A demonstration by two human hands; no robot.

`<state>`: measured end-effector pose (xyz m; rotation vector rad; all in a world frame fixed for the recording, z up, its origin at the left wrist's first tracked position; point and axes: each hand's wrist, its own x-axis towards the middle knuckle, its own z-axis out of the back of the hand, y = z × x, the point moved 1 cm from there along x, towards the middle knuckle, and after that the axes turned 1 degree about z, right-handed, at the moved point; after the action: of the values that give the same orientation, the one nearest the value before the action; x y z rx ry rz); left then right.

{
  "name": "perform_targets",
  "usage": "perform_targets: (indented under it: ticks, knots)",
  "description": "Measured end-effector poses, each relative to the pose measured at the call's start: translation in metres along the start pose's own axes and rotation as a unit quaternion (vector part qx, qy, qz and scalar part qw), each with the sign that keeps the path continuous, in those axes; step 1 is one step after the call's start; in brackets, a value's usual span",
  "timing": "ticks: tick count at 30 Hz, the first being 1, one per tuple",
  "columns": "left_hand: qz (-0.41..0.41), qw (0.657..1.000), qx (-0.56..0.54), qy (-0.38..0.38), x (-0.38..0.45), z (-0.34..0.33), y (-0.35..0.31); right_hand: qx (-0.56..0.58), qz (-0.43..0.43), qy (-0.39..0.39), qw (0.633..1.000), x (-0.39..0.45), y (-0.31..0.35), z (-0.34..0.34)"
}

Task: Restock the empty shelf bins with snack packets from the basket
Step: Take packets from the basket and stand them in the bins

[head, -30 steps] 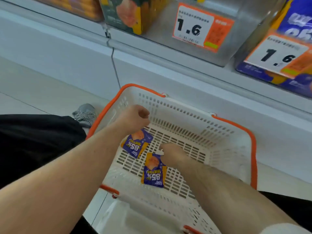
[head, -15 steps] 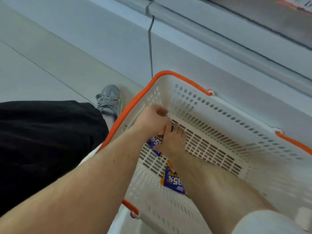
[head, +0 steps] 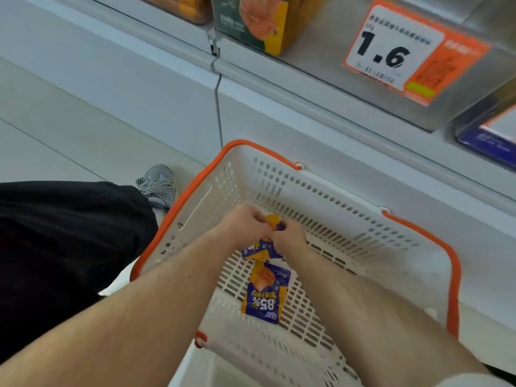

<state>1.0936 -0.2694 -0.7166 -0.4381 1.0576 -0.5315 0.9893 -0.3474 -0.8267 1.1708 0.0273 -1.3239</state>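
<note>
Both hands low in the basket (head: 329, 188), beneath the shelf. Left hand (head: 245, 224) and right hand (head: 289, 236) each pinch one snack packet (head: 261, 248), grip closed, likely gathering stock. Second packet (head: 265, 293) lies flat on the basket floor.

Pale tiled floor (head: 55, 129) fills the nine to eleven o'clock area, crossed by thin grout lines. A white shelf base (head: 156, 79) with a vertical seam runs toward three o'clock. An orange price tag (head: 413, 48) reading 1.6 sits at one o'clock.
</note>
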Motion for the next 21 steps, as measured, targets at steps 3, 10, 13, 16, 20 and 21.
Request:
perform_targets:
  ticks: [3,10,13,16,20,21]
  knots:
    - [0.069,0.994,-0.004,0.084,-0.021,-0.007,-0.004,0.109,-0.003,-0.025,0.994,-0.019,0.007,0.035]
    - [-0.029,0.990,-0.131,0.033,-0.052,-0.011,-0.034,0.353,-0.003,-0.017,0.936,-0.059,0.023,0.089]
    - [-0.079,0.955,-0.286,-0.029,-0.060,-0.023,-0.051,0.380,0.038,-0.002,0.924,-0.090,0.033,0.115]
    - [-0.137,0.913,-0.382,-0.037,-0.075,-0.039,-0.073,0.335,0.061,-0.033,0.940,-0.120,0.037,0.151]
    - [-0.227,0.913,-0.331,-0.072,-0.092,-0.051,-0.104,0.090,0.093,-0.214,0.968,-0.165,0.044,0.214]
    - [-0.250,0.917,-0.300,-0.080,-0.094,-0.053,-0.111,0.047,0.118,-0.265,0.956,-0.179,0.047,0.230]
